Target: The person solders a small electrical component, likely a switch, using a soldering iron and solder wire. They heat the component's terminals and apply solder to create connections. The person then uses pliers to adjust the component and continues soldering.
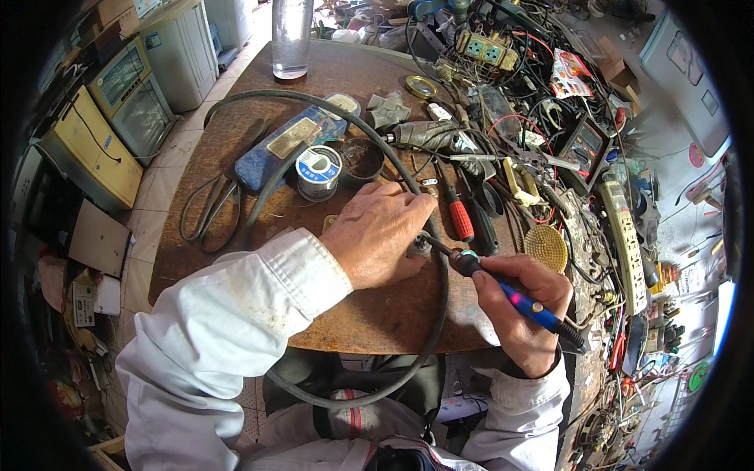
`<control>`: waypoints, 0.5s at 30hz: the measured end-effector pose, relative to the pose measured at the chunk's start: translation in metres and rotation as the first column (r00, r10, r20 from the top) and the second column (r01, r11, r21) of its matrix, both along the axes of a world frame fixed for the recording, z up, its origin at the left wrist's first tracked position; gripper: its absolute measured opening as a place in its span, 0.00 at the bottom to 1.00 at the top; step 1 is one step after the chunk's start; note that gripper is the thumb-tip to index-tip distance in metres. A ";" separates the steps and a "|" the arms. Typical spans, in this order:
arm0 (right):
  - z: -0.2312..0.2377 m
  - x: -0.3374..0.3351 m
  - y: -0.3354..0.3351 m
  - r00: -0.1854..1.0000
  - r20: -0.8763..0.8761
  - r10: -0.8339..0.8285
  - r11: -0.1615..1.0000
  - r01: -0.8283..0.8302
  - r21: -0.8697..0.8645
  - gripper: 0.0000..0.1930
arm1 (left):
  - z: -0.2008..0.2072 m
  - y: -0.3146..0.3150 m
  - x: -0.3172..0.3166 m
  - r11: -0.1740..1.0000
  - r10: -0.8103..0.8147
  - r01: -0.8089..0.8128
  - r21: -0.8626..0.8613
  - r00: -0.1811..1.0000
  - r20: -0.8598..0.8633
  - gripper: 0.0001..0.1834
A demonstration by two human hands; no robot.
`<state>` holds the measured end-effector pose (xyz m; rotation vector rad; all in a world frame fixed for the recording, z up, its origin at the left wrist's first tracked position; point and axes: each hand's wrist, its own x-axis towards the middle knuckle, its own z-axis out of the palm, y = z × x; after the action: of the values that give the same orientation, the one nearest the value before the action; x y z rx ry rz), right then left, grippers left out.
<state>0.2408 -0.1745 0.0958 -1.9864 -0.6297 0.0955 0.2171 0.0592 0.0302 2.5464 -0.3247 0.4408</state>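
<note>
My right hand (525,310) is wrapped round the blue handle of a soldering iron (543,315). The iron's metal shaft points left, with its tip end close by my left thumb. Bent over the wooden table, my left hand (377,235) has its fingers closed on a small metal part (419,246), mostly hidden beneath them. A thick black cable (442,306) loops around my left hand and hangs below the table's front edge. Beyond that hand stand a spool of solder wire (318,174) and a dark round tin (362,159). A red-handled screwdriver (459,217) lies to its right.
A blue box (292,140) and black scissors (214,208) lie on the table's (236,271) left side. A clear water container (290,39) stands at the far edge. Tangled wires, a multimeter (585,145) and a long power strip (622,235) crowd the right side.
</note>
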 end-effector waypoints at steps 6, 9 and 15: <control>-0.003 0.000 -0.003 1.000 0.018 0.003 1.000 -0.003 0.021 0.09 | -0.002 -0.002 0.001 0.999 -0.003 0.002 0.033 0.999 0.045 0.33; -0.004 0.001 -0.002 0.999 0.047 0.024 1.000 -0.025 0.018 0.08 | 0.000 -0.002 0.000 0.999 -0.027 0.025 0.030 0.998 0.060 0.34; -0.007 0.003 0.000 0.997 0.069 0.042 0.999 -0.041 -0.018 0.08 | 0.002 -0.001 -0.001 0.999 -0.040 0.040 0.008 0.999 -0.004 0.35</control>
<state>0.2440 -0.1750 0.0885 -1.9994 -0.7169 0.0578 0.2157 0.0584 0.0317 2.5436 -0.3764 0.4198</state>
